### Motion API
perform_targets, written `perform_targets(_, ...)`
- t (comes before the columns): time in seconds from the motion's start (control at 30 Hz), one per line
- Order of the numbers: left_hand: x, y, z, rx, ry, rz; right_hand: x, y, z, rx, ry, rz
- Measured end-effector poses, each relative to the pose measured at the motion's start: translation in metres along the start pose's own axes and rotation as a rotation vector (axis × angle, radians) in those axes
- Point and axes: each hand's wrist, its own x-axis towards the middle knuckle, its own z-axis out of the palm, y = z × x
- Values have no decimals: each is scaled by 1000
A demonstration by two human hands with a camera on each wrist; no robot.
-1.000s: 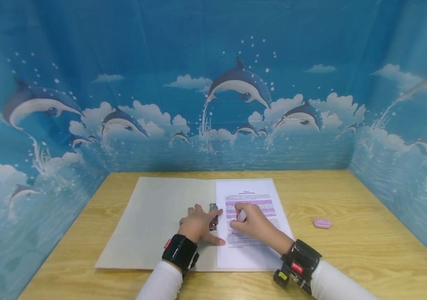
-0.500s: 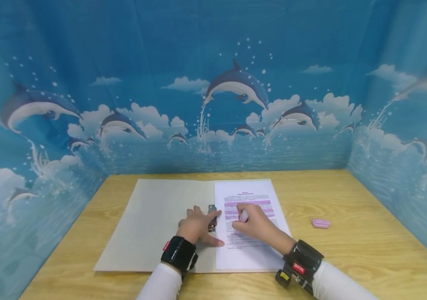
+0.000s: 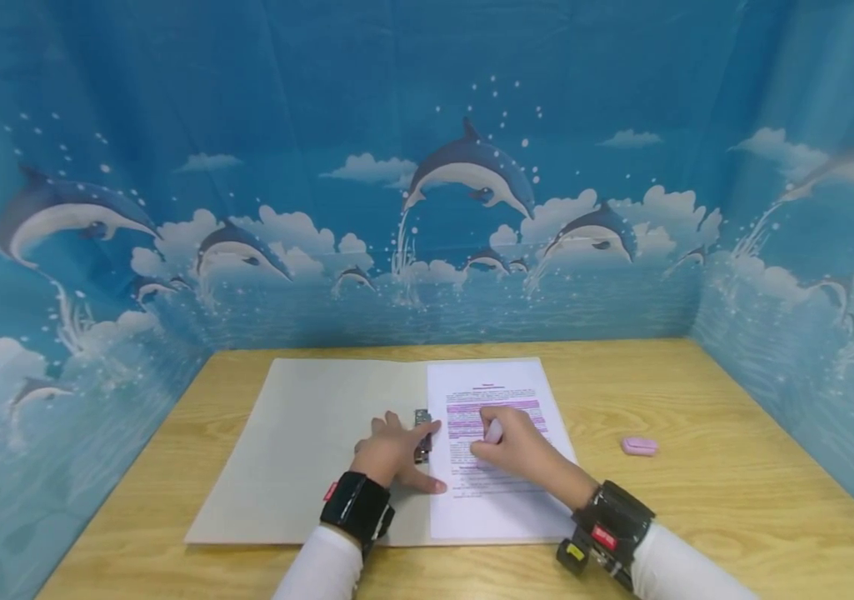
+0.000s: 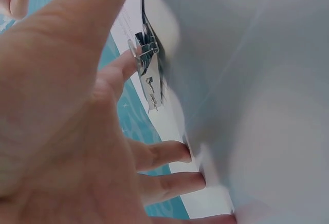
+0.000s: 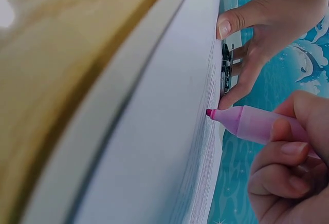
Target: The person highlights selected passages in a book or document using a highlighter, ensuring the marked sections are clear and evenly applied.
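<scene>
A printed sheet [image 3: 501,517] lies on the right side of an opened folder [image 3: 292,450], several of its lines marked pink-purple. My right hand [image 3: 516,450] grips a pink highlighter [image 5: 257,124]. Its magenta chisel tip is at the printed lines in the right wrist view; whether it touches the paper is hard to tell. With fingers spread, my left hand [image 3: 389,454] rests across the folder's spine, thumb and index fingertip on the sheet's left edge. Between them sits the metal clip [image 4: 148,64] of the folder, partly covered by the hand in the head view.
The highlighter's pink cap [image 3: 640,446] lies on the wooden table [image 3: 696,517], right of the folder. A blue curtain [image 3: 307,167] printed with dolphins stands behind the table and along both sides.
My right hand has slid a little to the right across the page with the highlighter. The left hand keeps its place on the folder. The head view has shifted slightly.
</scene>
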Motion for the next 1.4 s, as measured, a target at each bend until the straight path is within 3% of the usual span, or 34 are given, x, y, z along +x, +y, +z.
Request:
perform_targets(0.43, 6, -4, 3, -46, -46, -15, -5, 5, -8, -24, 23, -17)
perform_targets(1.4, 2, -3, 1, -80, -26, 0, -15, 15, -24, -72, 44, 20)
